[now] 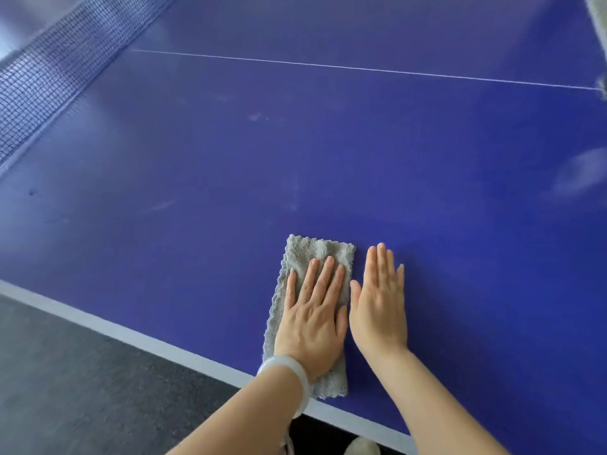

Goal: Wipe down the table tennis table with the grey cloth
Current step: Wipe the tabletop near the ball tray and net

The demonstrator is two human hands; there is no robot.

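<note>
Two hands lie flat near the table's near edge. The left hand [313,318], fingers slightly spread, presses on the folded grey cloth [315,257], which rests on the blue table tennis table [427,159] with its near end over the white border. The right hand [379,303], fingers held together, lies on bare surface just beside the cloth. Pale smudges [256,117] show farther out toward the net [49,77]. To wipe well, the person should probably keep the palm's pressure even, push in long overlapping strokes toward those marks, and keep the cloth flat, not bunched.
</note>
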